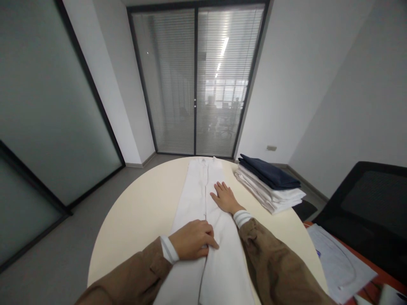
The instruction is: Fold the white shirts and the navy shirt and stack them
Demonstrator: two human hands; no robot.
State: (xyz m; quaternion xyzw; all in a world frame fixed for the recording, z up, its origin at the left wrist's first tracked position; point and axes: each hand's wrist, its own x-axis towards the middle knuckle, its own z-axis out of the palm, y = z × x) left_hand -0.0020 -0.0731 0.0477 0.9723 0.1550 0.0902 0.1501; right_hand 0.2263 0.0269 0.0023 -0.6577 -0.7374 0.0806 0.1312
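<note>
Item: white shirt [219,271], lay lengthwise on round surface [140,212].
Handling: likely light, soft; best taken at edges.
Left grip [190,240]: released, resting on cloth.
Right grip [225,198]: released, flat on cloth.

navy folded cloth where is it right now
In the head view, the navy folded cloth sits on a stack of folded white clothes at the right edge of the round cream table, just beyond the person's right hand.
</note>
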